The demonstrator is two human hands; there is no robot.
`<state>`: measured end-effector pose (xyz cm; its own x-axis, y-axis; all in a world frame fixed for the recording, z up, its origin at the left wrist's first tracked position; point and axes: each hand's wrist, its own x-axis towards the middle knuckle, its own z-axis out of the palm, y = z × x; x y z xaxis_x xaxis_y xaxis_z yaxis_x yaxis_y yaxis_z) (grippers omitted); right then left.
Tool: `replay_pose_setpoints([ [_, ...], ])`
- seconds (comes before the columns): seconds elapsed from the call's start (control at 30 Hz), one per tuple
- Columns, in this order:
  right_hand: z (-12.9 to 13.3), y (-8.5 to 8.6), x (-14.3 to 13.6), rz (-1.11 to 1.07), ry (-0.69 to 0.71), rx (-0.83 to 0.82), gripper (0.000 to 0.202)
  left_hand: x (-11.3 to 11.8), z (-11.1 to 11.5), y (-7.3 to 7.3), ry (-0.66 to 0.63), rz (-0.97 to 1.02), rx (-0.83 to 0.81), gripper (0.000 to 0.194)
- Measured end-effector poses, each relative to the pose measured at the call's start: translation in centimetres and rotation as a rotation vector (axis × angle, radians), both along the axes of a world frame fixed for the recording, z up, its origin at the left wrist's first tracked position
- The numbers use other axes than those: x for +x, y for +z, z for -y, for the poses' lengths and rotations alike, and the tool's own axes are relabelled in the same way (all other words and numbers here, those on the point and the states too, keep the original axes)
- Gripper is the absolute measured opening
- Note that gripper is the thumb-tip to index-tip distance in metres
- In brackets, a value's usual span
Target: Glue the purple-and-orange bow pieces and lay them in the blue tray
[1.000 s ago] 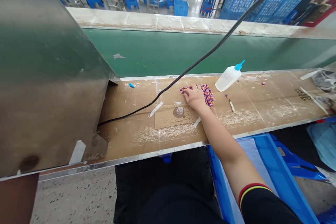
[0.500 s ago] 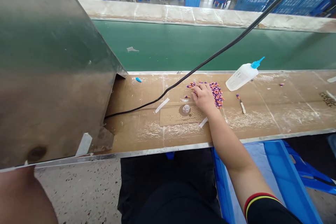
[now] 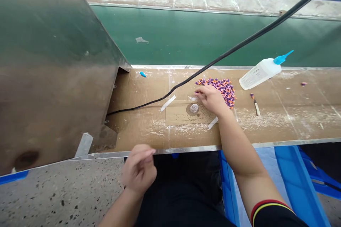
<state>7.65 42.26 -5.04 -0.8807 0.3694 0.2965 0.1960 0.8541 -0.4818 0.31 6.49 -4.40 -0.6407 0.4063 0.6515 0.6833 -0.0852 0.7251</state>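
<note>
Head view: right hand (image 3: 213, 100), fingers pinching a purple piece (image 3: 196, 92) by the pile (image 3: 227, 90); left hand (image 3: 140, 168) curled, grip unclear.

Reaches the right hand (image 3: 214, 101) to small purple-and-orange pieces (image 3: 228, 93), holds the left hand (image 3: 140, 168) half-curled near the table edge (image 3: 189, 149).

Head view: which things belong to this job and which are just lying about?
Likely in the job: purple-orange pieces, right hand at them; small clear container nearby.
Likely just lying about: blue tip; pale scrap on the green surface.
</note>
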Motion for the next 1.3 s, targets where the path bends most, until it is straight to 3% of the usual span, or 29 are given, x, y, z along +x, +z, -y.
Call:
replay_pose_setpoints([
  [0.07,0.2,0.8,1.0,-0.028,0.032,-0.054,0.017,0.8,-3.4,-0.7,-0.129,0.035,0.019,0.017],
  [0.13,0.5,1.7,2.0,-0.051,0.095,-0.09,0.02,1.5,-6.4,-1.1,-0.164,0.173,0.006,0.02],
  [0.27,1.2,2.9,3.1,-0.008,0.177,-0.131,0.018,2.5,-9.3,-1.7,-0.224,0.398,0.012,0.016],
  [0.57,2.4,2.7,2.9,0.045,0.166,0.034,0.023,2.5,-9.5,-2.4,-0.256,0.53,0.014,0.019],
  [0.87,2.8,2.5,2.7,0.07,0.143,0.173,0.027,2.7,-9.6,-2.0,-0.234,0.72,0.082,0.014],
  [1.3,3.1,2.5,2.5,0.03,0.14,0.199,0.026,1.2,-10.4,-1.6,-0.138,1.14,0.076,0.046],
])
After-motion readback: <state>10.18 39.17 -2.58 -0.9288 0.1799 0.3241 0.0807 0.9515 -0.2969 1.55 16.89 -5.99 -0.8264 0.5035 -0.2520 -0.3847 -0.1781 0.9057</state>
